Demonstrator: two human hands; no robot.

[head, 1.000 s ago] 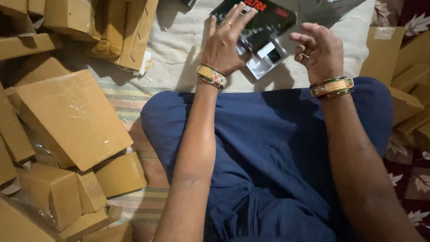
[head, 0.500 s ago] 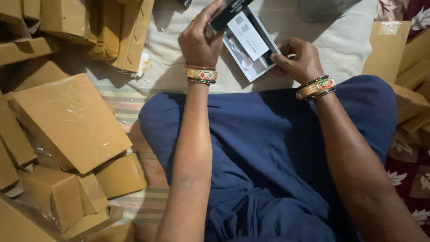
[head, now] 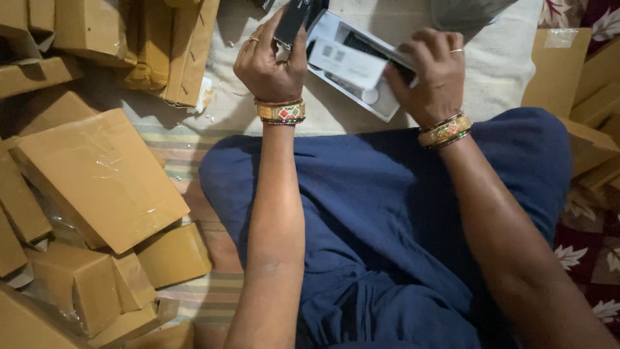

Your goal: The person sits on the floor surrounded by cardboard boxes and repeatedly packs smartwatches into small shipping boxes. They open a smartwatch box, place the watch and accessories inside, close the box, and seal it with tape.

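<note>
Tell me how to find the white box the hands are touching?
Start at the blue cloth over the lap and follow the arms up. Between the left hand and right hand lies the white box, open on the pale mat. Every other box around is plain brown cardboard.

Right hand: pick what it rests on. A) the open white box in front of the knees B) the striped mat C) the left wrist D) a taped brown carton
A: the right hand lies on the open white box, while the left hand holds a black lid upright beside it.
</note>
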